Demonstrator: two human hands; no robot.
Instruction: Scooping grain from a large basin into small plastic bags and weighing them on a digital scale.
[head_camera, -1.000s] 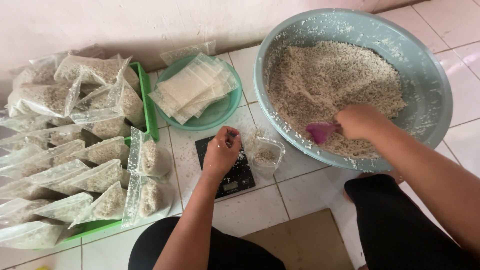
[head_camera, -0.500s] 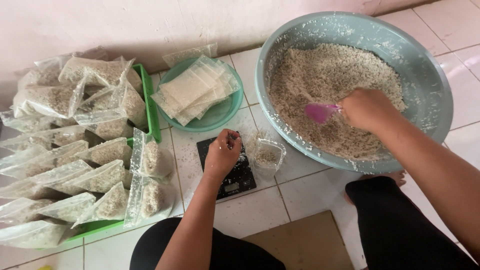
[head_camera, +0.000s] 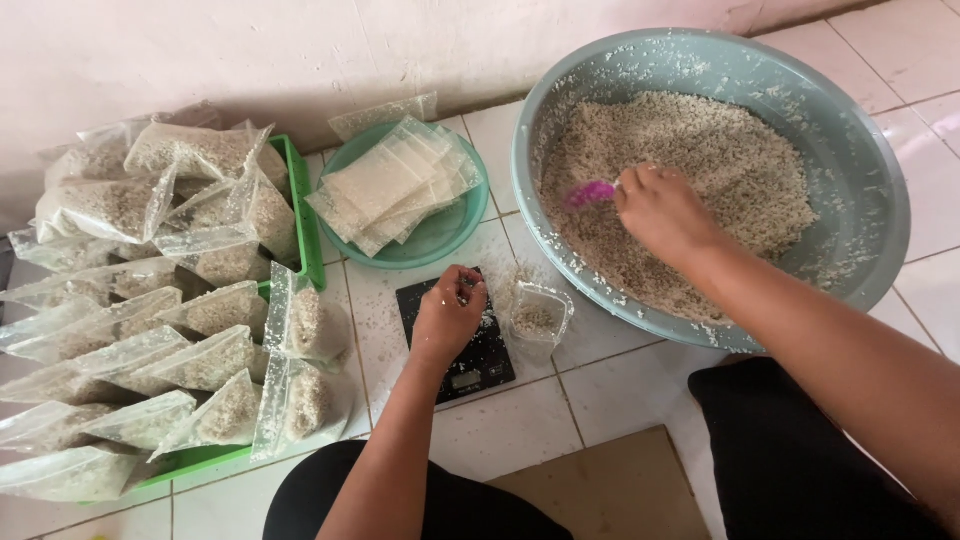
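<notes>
From the head view, the right hand (head_camera: 660, 205) sits at about one o'clock, its fingers curled tight around the handle of a pink scoop (head_camera: 590, 192) whose bowl points toward nine o'clock and lies on the grainy mix inside the big grey-green basin (head_camera: 870, 150). The left hand (head_camera: 450, 312) is near the centre, fingers bent loosely inward with flakes stuck to them, resting over the black scale (head_camera: 470, 360) on the tiled floor (head_camera: 620, 385); whether it pinches anything I cannot tell. Just beside it at three o'clock stands a small open clear bag (head_camera: 538, 315), partly filled. At eleven o'clock a green plate (head_camera: 440, 235) carries a stack of empty flat bags (head_camera: 390, 180). At nine o'clock a green tray (head_camera: 305, 225) is piled with filled bags (head_camera: 150, 330).
</notes>
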